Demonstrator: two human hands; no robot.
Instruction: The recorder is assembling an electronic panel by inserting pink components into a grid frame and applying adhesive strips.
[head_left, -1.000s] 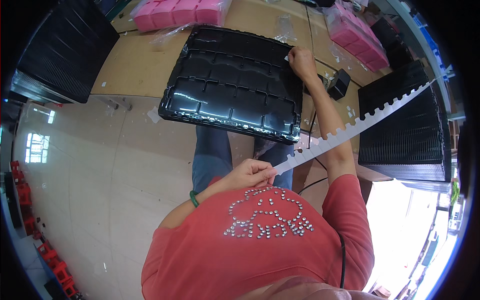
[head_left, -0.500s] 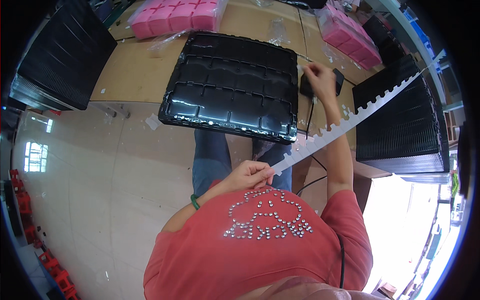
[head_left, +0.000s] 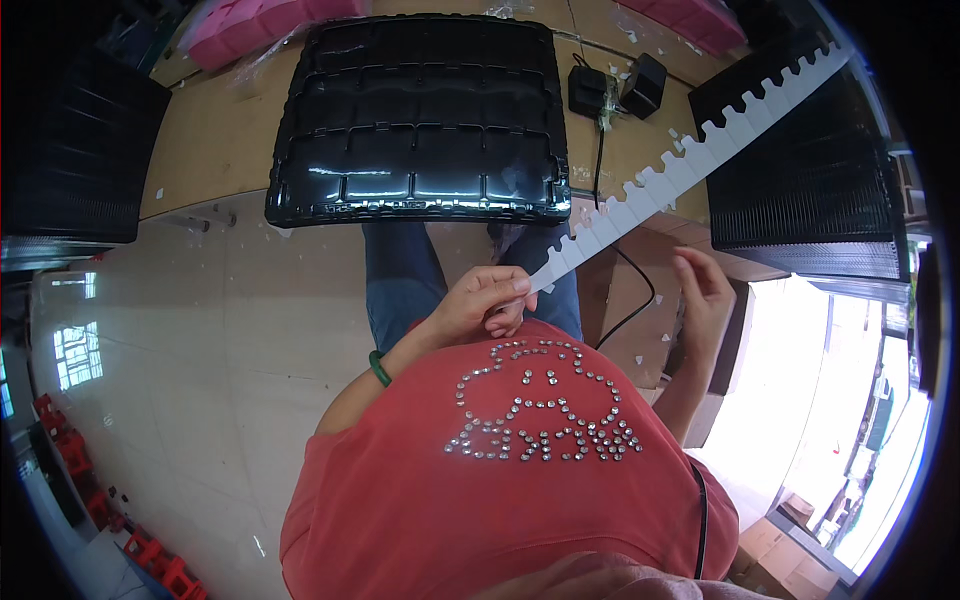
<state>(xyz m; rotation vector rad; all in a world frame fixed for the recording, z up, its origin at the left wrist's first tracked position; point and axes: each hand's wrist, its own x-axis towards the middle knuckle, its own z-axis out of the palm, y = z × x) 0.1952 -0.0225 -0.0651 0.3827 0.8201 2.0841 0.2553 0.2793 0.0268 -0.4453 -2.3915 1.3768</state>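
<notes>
My left hand (head_left: 490, 298) pinches the lower end of a long white strip (head_left: 655, 190) with a row of notched tabs along one edge. The strip slants up to the right, across the table edge and in front of a dark stack. My right hand (head_left: 705, 298) is raised to the right of the strip, apart from it, its fingers loosely bent and nothing visible in them. On the table before me lies a black plastic tray (head_left: 425, 150) with raised rectangular sections, its near edge jutting over the table's front edge.
Stacks of black trays stand at left (head_left: 80, 150) and right (head_left: 800, 190). Pink moulded blocks (head_left: 265, 25) lie at the back. Two black adapters (head_left: 588, 92) sit right of the tray, with a cable (head_left: 640, 300) hanging down. Red stools (head_left: 70, 445) stand on the floor at left.
My right hand has left the tray's right edge and come down and back toward me. My left hand still grips the strip. The whole view has tilted, so the tray appears higher.
</notes>
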